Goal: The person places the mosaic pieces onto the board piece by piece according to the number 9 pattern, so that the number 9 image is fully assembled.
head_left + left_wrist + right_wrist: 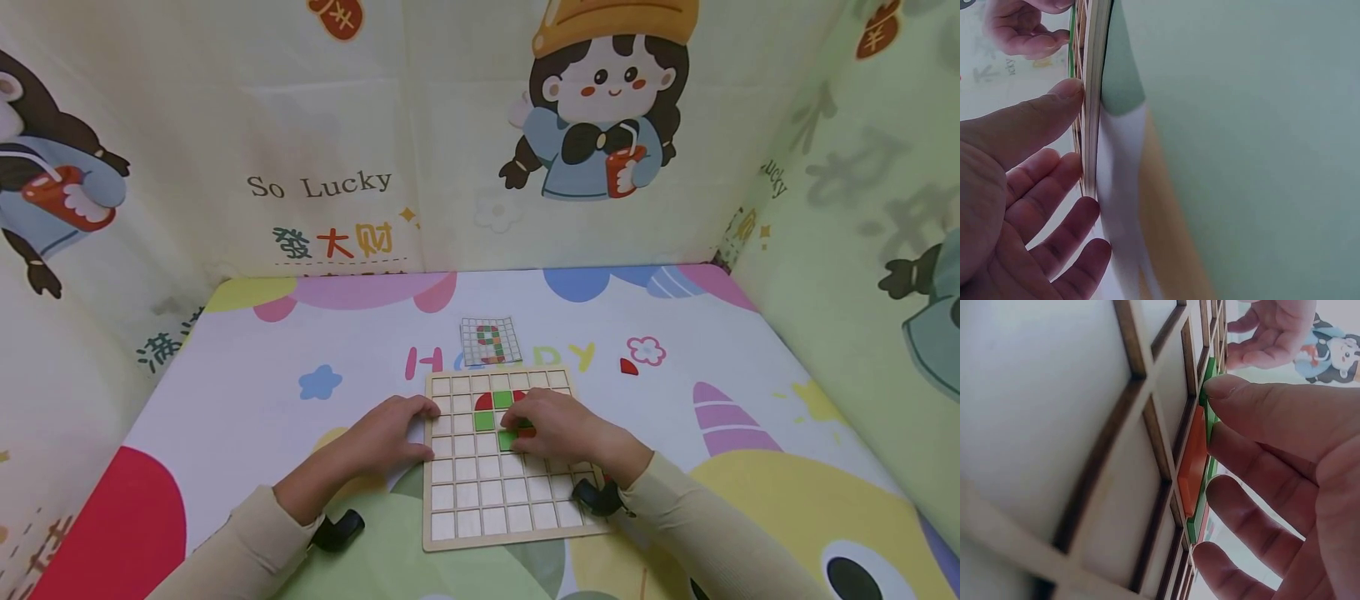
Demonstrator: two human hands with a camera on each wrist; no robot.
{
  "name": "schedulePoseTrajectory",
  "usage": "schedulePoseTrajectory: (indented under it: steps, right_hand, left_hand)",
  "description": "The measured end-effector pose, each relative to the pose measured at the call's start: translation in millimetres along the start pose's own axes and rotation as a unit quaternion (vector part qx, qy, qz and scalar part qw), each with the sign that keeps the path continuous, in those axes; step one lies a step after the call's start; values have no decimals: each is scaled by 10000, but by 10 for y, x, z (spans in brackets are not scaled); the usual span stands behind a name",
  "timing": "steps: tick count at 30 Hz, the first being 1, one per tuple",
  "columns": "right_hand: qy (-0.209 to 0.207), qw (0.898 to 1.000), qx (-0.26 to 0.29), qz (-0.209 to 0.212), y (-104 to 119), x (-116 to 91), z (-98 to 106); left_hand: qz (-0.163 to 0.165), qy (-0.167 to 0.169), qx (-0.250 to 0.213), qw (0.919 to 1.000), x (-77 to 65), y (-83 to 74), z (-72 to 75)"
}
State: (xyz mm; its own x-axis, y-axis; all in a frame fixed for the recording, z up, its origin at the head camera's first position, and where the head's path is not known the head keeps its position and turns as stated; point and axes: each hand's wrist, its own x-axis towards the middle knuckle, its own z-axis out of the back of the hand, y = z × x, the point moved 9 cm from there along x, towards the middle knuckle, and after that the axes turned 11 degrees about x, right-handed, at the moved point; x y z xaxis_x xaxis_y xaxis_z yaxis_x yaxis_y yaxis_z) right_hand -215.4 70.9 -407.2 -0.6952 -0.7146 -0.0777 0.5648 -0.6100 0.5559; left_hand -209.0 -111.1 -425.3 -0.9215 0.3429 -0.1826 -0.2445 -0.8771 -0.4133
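Note:
A wooden grid board (467,497) lies on the patterned table cover. My left hand (386,435) rests at its left edge; in the left wrist view the thumb (1063,100) touches the rim and the fingers spread loosely along it. Over the upper middle, my right hand (558,425) pinches a green square tile (507,441) with thumb and index finger, right at a cell. Green tiles (484,421) and a red rounded tile (483,402) sit in cells nearby. An orange-red tile (1192,464) shows close below the thumb in the right wrist view. The right hand partly covers other tiles.
Behind the board lies a small card (491,342) with a coloured pattern on a grid. A loose red rounded tile (628,367) lies to the right on the table cover. Printed cloth (450,125) hangs behind and at both sides of the table.

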Motion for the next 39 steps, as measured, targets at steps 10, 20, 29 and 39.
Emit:
schedulePoseTrajectory:
  steps: [10, 20, 29, 39]
  right_hand:
    - [3, 9999, 107, -27, -2, 10, 8]
    - [-161, 9990, 397, -130, -50, -23, 134]
    - [-471, 9942, 966, 29, -113, -113, 290]
    - [-688, 9917, 1089, 7, -209, -250, 454]
  left_hand:
    - [0, 20, 39, 10000, -6, -3, -3]
    - [-29, 4, 17, 10000, -7, -6, 0]
    - [-110, -33, -68, 9999, -11, -18, 12]
    - [-89, -15, -62, 9999, -12, -14, 5]
